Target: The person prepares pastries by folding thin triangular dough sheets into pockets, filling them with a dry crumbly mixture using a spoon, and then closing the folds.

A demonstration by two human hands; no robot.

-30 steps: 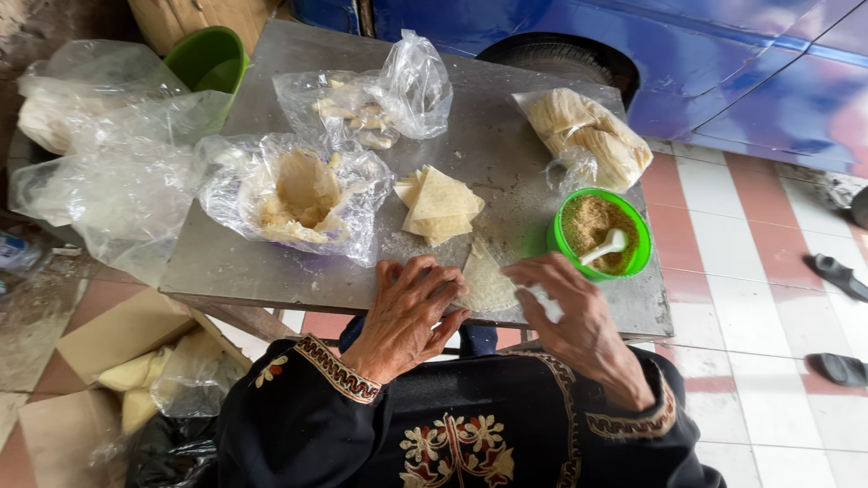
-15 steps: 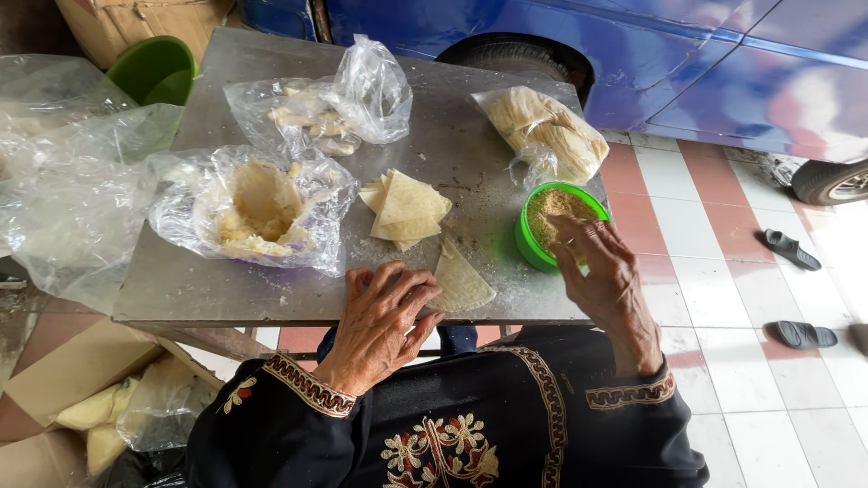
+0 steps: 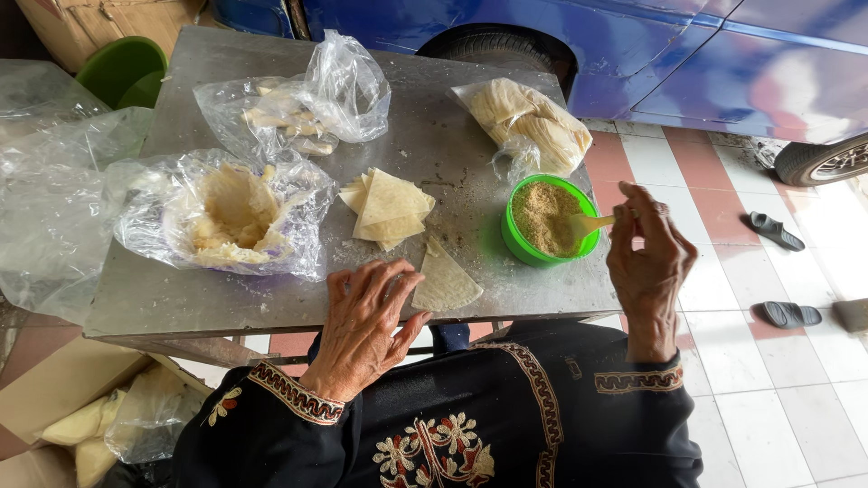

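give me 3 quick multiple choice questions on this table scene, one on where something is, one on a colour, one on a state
1. Where does the single wrapper sheet lie?
A. beside the left hand, near the table edge
B. inside the bowl
C. on the floor tiles

2. What colour is the bowl of crumbly filling?
A. red
B. green
C. white

3. What is the right hand doing?
A. resting flat on the table
B. holding a spoon whose tip is in the bowl
C. gripping a plastic bag

Answers:
1 A, the sheet lies flat at the left hand's fingertips.
2 B, its rim and wall are bright green.
3 B, the fingers pinch the spoon handle at the bowl's rim.
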